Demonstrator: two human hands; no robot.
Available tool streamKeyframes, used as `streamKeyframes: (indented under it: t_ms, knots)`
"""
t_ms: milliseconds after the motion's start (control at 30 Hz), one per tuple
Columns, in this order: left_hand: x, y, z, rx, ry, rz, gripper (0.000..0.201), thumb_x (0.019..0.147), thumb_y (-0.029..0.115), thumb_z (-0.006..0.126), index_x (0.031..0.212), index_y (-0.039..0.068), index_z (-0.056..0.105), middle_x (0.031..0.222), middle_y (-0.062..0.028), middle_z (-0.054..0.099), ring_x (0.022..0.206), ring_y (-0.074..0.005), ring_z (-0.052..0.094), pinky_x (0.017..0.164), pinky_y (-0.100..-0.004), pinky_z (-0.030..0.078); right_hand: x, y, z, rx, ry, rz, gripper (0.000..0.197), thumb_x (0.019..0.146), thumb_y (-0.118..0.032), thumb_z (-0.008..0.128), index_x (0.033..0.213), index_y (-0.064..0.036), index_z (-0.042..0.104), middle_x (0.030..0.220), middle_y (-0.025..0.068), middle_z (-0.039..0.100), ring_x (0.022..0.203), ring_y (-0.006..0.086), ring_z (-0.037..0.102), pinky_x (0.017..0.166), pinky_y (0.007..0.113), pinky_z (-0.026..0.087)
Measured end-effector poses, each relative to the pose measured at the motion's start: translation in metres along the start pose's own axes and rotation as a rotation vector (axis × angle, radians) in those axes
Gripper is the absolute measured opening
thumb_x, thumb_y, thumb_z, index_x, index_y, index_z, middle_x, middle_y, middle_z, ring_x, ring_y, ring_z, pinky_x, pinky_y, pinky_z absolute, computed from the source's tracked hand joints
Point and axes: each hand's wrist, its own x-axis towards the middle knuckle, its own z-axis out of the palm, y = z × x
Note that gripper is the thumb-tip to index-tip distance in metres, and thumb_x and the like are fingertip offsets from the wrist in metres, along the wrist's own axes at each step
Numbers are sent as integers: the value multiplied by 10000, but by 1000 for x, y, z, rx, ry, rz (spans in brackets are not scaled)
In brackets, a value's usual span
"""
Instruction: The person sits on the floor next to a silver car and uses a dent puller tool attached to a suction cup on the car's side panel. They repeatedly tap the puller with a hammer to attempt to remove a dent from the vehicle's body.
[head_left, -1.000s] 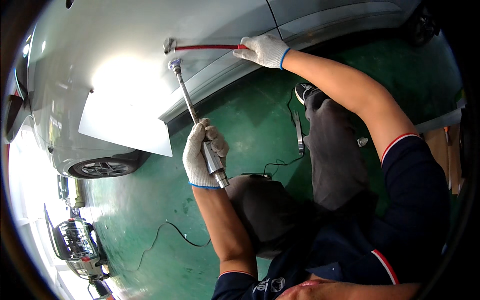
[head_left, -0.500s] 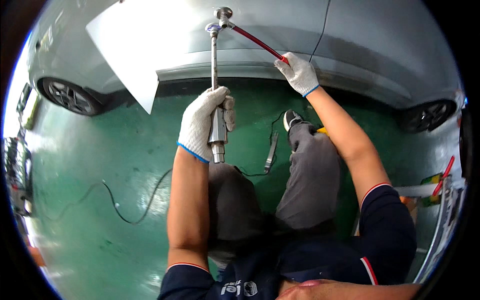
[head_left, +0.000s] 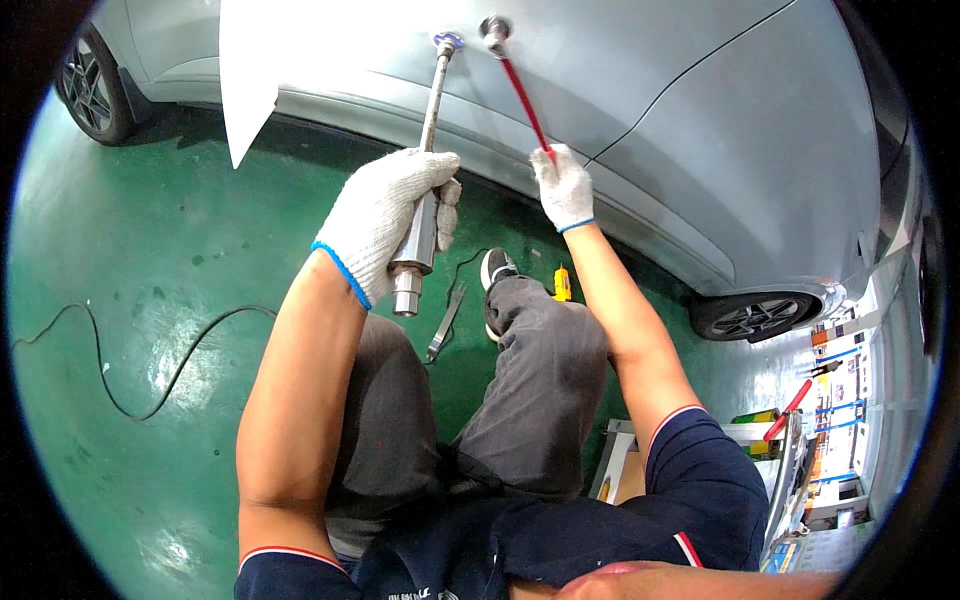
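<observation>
In our left grip [head_left: 395, 215] we are tightly holding the metal rod tool [head_left: 435, 105], its tip at the grey door panel [head_left: 600, 60]; rightward, our right grip [head_left: 564, 188] is clasping the red-handled hammer [head_left: 524, 98]. We're apparently working the panel, the next move probably needing steadiness.

Left hand [head_left: 385, 208] around slide hammer [head_left: 417, 238], right hand [head_left: 566, 188] around red-handled hammer [head_left: 523, 98].
</observation>
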Motion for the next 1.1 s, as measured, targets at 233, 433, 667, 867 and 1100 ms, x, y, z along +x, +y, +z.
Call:
streamKeyframes:
  t_ms: [233, 433, 667, 867, 1100]
  knots:
    - [0, 1, -5, 18, -1, -1, 195, 983, 229, 703, 940, 63, 609, 782, -49, 649, 571, -154, 610, 521, -296, 510, -7, -9, -1, 262, 41, 99, 330, 1063, -444, 625, 1026, -118, 663, 797, 183, 705, 791, 399, 726, 684, 443, 551]
    - [5, -6, -6, 31, -20, 44, 212, 1001, 264, 689, 920, 84, 614, 758, -37, 642, 536, -146, 598, 471, -296, 475, -12, -10, 1, 223, 3, 258, 364, 1061, -463, 634, 1033, -104, 688, 691, 80, 677, 671, 218, 708, 643, 378, 538]
    - [3, -3, -6, 42, -43, 19, 216, 1000, 262, 688, 908, 78, 619, 749, -44, 640, 528, -150, 594, 473, -296, 476, -9, -3, -2, 32, -85, 210, 435, 1069, -516, 589, 991, -98, 683, 699, 82, 673, 658, 226, 697, 636, 403, 535]
    - [6, -7, -6, -32, 8, 34, 233, 992, 278, 695, 891, 77, 633, 697, -40, 634, 520, -147, 590, 456, -296, 463, -8, -5, 1, 160, -49, 141, 381, 1087, -460, 599, 1023, -92, 676, 673, 15, 624, 633, 122, 634, 601, 305, 490]
    - [2, -3, -7, -9, 6, 39, 221, 985, 272, 706, 904, 79, 633, 717, -39, 641, 517, -153, 598, 463, -294, 472, -10, -8, -4, 196, -18, 102, 428, 1064, -503, 602, 1024, -81, 666, 672, 74, 642, 643, 196, 658, 619, 369, 507]
